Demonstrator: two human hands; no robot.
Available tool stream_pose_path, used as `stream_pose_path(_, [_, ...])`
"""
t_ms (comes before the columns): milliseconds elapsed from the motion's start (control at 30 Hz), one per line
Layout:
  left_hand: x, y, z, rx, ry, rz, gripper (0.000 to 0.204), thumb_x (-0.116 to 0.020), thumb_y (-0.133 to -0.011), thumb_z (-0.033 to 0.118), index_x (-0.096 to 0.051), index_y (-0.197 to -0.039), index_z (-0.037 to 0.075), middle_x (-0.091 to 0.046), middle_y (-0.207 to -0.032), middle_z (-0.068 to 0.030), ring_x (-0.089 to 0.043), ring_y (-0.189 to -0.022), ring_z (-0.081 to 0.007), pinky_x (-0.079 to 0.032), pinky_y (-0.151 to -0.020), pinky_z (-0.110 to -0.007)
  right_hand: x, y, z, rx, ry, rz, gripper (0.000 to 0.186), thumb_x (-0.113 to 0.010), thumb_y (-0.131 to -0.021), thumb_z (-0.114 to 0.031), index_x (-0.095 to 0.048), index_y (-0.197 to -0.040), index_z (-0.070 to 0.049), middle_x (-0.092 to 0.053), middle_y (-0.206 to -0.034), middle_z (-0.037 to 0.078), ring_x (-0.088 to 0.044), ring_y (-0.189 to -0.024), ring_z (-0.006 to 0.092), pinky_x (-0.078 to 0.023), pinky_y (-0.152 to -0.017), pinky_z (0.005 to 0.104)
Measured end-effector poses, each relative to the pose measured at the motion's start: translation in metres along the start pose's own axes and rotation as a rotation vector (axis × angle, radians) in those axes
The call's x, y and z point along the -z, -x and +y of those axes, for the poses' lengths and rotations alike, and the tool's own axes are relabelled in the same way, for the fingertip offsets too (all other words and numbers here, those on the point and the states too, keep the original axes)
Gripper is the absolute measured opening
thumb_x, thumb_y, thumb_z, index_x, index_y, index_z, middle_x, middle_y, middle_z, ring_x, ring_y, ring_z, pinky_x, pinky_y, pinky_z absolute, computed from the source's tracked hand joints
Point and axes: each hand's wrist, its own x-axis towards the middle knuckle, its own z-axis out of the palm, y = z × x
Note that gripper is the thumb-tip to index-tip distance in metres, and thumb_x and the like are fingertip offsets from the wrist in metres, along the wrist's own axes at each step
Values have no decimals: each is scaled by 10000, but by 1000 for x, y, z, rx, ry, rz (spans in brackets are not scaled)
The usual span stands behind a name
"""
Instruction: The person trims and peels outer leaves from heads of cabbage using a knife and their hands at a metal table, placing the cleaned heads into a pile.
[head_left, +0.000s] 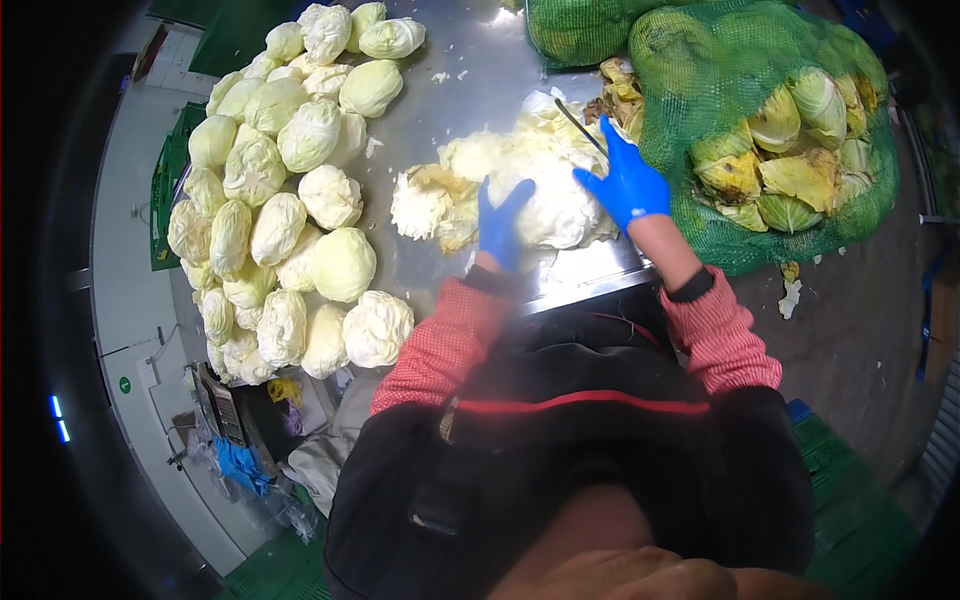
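Note:
Both my hands wear blue gloves. My left hand (501,224) rests on the near left side of a pale trimmed cabbage (552,205) lying on the steel table (450,90). My right hand (626,180) lies on the cabbage's far right side and grips a thin dark knife (578,124) whose blade points away to the upper left. Loose cut cabbage leaves (432,200) lie just left of the cabbage.
A big pile of several trimmed cabbages (285,190) covers the table's left half. A green net sack (770,120) of untrimmed cabbages sits at the right, with yellowed scraps (620,95) beside it. The table's front edge (590,280) runs just before my body.

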Motion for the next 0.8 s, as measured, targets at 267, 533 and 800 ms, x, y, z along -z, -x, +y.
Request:
stream_pose_path(267, [18, 10, 36, 559, 802, -132, 429, -527, -861, 261, -474, -1229, 47, -544, -1198, -121, -511, -1116, -248, -412, -954, -396, -28, -55, 27, 18, 86, -46, 240, -502, -828, -307, -588, -953, -121, -614, -964, 149, -585, -859, 363, -480, -725, 443])
stream_pose_path(533, [23, 5, 44, 317, 746, -4, 486, -502, -872, 284, -420, -1278, 29, -497, -1264, -141, -477, -1162, -277, -364, -998, -421, 38, -17, -31, -288, -605, -364, 644, -584, -773, -532, -476, -1249, -112, -613, -821, 139, -611, -653, 198, -500, -548, 336])
stream_pose_path(800, [28, -5, 33, 284, 860, -16, 492, -447, -896, 320, -402, -1301, 45, -433, -1330, -134, -431, -1206, -284, -334, -1013, -446, 21, 13, -7, -234, -928, -312, 247, -620, -830, -270, -531, -917, -57, -556, -647, 53, -486, -416, 114, -417, -355, 241])
